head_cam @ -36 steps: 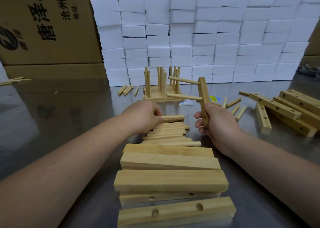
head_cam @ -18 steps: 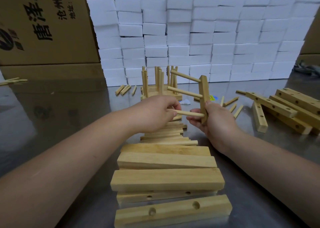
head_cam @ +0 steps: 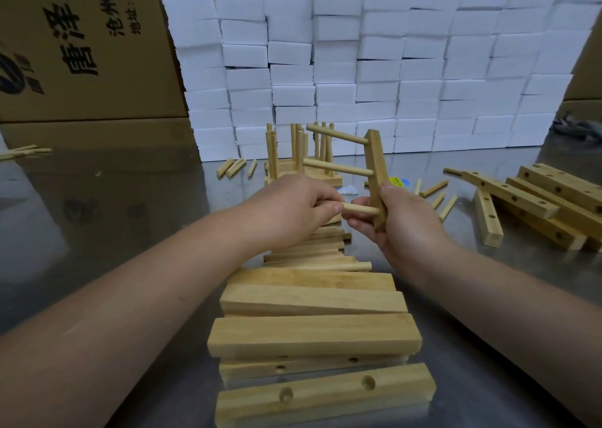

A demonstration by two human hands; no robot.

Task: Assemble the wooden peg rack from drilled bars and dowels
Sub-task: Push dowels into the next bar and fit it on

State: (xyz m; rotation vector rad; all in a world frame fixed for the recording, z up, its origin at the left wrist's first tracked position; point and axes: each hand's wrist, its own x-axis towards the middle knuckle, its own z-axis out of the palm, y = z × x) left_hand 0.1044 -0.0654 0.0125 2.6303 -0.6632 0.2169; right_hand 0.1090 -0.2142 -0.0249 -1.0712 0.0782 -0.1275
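From the head view, a wall of white foam blocks (head_cam: 374, 69) closes the top of the frame. Stacked bars (head_cam: 312, 336) fill the lower centre, and more drilled bars (head_cam: 537, 199) crowd the right edge. The widest stretch of steel table (head_cam: 130, 216) lies at centre left. In mid-frame our right hand (head_cam: 404, 219) grips an upright drilled bar (head_cam: 378, 167) near its lower end, with two dowels (head_cam: 338, 168) jutting left from it. Our left hand (head_cam: 293, 206) pinches a third dowel (head_cam: 358, 209), its right end meeting the bar's lower part.

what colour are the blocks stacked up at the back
The stacked blocks are plain white; the head view shows them best.
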